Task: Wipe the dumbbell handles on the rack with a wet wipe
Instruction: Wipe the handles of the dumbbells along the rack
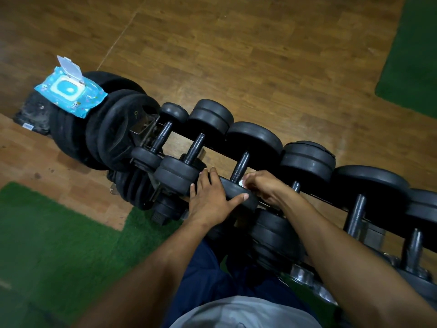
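Note:
Several black dumbbells lie side by side on a dark rack (314, 197) that runs from the upper left to the lower right. My left hand (210, 197) rests flat on the near head (238, 194) of the third dumbbell, thumb over its rim. My right hand (264, 185) is closed at the near end of that dumbbell's handle (241, 165), and a small bit of white wet wipe (241, 183) shows at its fingertips. A blue wet wipe pack (71, 91) with its lid flipped up lies on stacked weight plates at the far left.
Black weight plates (118, 129) lean together at the rack's left end. More dumbbells (274, 235) sit on a lower tier near my legs. Wooden floor lies beyond the rack, with green turf (47, 245) at the lower left and upper right.

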### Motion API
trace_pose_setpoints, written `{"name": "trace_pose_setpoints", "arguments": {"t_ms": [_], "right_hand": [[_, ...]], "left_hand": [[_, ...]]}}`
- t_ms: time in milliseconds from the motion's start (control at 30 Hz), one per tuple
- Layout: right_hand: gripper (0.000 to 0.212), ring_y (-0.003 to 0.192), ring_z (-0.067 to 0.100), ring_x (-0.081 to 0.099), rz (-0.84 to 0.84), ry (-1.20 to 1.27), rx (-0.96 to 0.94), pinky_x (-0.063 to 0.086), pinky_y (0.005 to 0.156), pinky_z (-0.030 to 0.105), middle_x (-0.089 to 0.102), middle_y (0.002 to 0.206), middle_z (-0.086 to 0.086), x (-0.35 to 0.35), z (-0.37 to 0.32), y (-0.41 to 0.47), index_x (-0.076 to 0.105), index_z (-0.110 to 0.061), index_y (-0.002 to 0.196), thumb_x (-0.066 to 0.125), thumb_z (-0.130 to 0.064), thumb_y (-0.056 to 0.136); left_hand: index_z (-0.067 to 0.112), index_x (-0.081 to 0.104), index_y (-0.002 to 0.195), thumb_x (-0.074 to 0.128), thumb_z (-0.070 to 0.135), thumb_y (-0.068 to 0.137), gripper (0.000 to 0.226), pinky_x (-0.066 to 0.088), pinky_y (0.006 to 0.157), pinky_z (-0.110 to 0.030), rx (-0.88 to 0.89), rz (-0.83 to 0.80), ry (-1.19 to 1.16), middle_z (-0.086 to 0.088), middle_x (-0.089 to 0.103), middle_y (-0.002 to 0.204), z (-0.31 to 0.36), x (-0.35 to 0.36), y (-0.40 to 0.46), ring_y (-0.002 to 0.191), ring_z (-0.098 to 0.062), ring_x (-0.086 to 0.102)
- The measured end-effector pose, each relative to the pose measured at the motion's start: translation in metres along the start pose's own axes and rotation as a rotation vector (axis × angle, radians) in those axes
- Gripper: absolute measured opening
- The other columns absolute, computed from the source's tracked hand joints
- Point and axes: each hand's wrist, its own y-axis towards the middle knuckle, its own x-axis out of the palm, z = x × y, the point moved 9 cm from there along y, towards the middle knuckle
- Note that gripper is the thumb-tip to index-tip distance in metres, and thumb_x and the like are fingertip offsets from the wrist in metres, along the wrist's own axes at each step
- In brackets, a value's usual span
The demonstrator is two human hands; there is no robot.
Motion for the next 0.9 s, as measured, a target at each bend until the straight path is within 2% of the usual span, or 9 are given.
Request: {"name": "trace_pose_setpoints", "arguments": {"t_ms": [100, 233, 333, 400, 533, 667, 800, 900], "right_hand": [[0.022, 0.067, 0.017, 0.063, 0.131, 0.185, -0.026, 0.051, 0.056, 0.021, 0.066, 0.076, 0.013, -0.008, -0.009, 0.003, 0.066, -0.005, 0.081, 0.051, 0.009, 0.088], [0.017, 0.091, 0.018, 0.067, 0.331, 0.497, -0.158, 0.055, 0.076, 0.021, 0.069, 0.096, 0.010, -0.025, -0.019, 0.001, 0.065, -0.003, 0.098, 0.058, 0.010, 0.090], [0.019, 0.100, 0.019, 0.068, 0.374, 0.508, -0.250, 0.055, 0.090, 0.025, 0.071, 0.106, 0.011, -0.029, -0.024, -0.004, 0.068, -0.002, 0.104, 0.061, 0.009, 0.090], [0.020, 0.104, 0.018, 0.068, 0.368, 0.427, -0.282, 0.055, 0.093, 0.028, 0.072, 0.110, 0.009, -0.029, -0.025, -0.007, 0.072, -0.005, 0.102, 0.063, 0.008, 0.088], [0.016, 0.086, 0.016, 0.068, 0.258, 0.232, -0.296, 0.054, 0.078, 0.025, 0.075, 0.091, 0.006, -0.021, -0.025, -0.015, 0.075, -0.010, 0.089, 0.069, 0.004, 0.085], [0.011, 0.076, 0.017, 0.066, 0.100, 0.126, -0.276, 0.054, 0.074, 0.026, 0.072, 0.084, 0.010, -0.004, -0.025, -0.029, 0.073, -0.002, 0.092, 0.070, 0.006, 0.085], [0.008, 0.065, 0.012, 0.065, 0.164, 0.137, -0.291, 0.052, 0.064, 0.023, 0.072, 0.088, 0.009, -0.010, -0.026, -0.044, 0.070, -0.001, 0.091, 0.065, 0.005, 0.089], [0.010, 0.060, 0.011, 0.061, 0.252, 0.155, -0.298, 0.049, 0.058, 0.023, 0.069, 0.077, 0.009, -0.022, -0.023, -0.058, 0.069, -0.007, 0.087, 0.064, 0.001, 0.091]], "left_hand": [[0.013, 0.000, 0.162, 0.047, 0.093, 0.075, 0.127, 0.011, 0.127, -0.053, -0.006, -0.012, 0.003, -0.012, 0.005, 0.170, 0.000, 0.001, 0.000, 0.158, -0.026, 0.003], [0.013, 0.001, 0.162, 0.047, 0.093, 0.075, 0.127, 0.012, 0.126, -0.054, -0.009, -0.012, -0.002, -0.011, 0.006, 0.170, 0.000, 0.000, 0.000, 0.157, -0.026, 0.004], [0.013, 0.001, 0.162, 0.048, 0.092, 0.076, 0.126, 0.011, 0.126, -0.053, -0.015, -0.018, -0.005, -0.012, 0.005, 0.170, 0.000, -0.001, -0.002, 0.157, -0.026, 0.004], [0.013, 0.001, 0.162, 0.049, 0.091, 0.077, 0.125, 0.010, 0.126, -0.053, -0.015, -0.018, -0.007, -0.012, 0.005, 0.170, 0.001, -0.001, -0.002, 0.157, -0.026, 0.004], [0.013, 0.001, 0.162, 0.049, 0.090, 0.077, 0.125, 0.011, 0.126, -0.053, -0.013, -0.020, -0.004, -0.012, 0.006, 0.170, 0.001, -0.001, -0.002, 0.157, -0.028, 0.005], [0.011, 0.003, 0.162, 0.050, 0.090, 0.077, 0.125, 0.014, 0.126, -0.052, -0.006, -0.016, -0.007, -0.013, 0.008, 0.169, 0.002, -0.001, -0.002, 0.156, -0.030, 0.007], [0.010, 0.006, 0.161, 0.050, 0.090, 0.077, 0.124, 0.017, 0.126, -0.051, 0.005, -0.010, -0.015, -0.016, 0.010, 0.168, 0.002, -0.003, -0.002, 0.156, -0.032, 0.009], [0.012, 0.012, 0.159, 0.048, 0.091, 0.077, 0.119, 0.019, 0.125, -0.052, 0.037, 0.015, -0.031, -0.019, 0.012, 0.167, 0.002, -0.003, -0.003, 0.155, -0.034, 0.010]]}}
